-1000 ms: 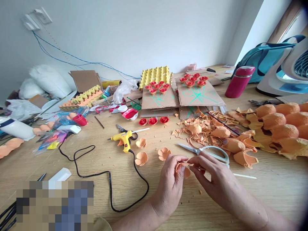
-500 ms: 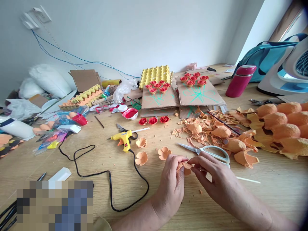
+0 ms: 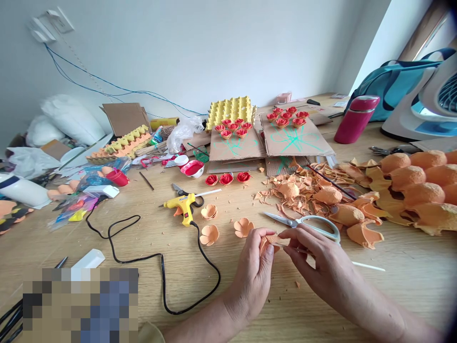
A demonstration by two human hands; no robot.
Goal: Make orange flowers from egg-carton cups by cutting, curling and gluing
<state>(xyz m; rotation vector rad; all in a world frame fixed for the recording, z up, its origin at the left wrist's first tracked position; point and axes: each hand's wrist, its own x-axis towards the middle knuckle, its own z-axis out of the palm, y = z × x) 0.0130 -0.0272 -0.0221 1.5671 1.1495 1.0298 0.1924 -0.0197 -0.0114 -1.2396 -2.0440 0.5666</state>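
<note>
My left hand (image 3: pixel 255 274) pinches a small orange egg-carton piece (image 3: pixel 268 242) between thumb and fingers. My right hand (image 3: pixel 317 267) is closed at the piece's right edge, its thumb and fingertips pressed together there. A thin pale sliver shows by the right fingertips; what it is I cannot make out. Just behind lies a petal-shaped carton cup (image 3: pixel 244 227), with another cup (image 3: pixel 209 235) and a small stack of cups (image 3: pixel 209 211) to its left. Scissors with pale handles (image 3: pixel 317 224) lie behind my right hand, which partly hides them.
A yellow glue gun (image 3: pixel 183 208) trails its black cord (image 3: pixel 163 276) across the left. Orange scraps (image 3: pixel 278 190) and an egg tray (image 3: pixel 410 178) lie at right. Red paper-pulp flowers (image 3: pixel 226 179) stand before cardboard sheets (image 3: pixel 237 147). A pink bottle (image 3: pixel 357 119) stands back right.
The egg-carton piece has turned and tilted a little between my hands, showing more of its side. Both hands stay in nearly the same place.
</note>
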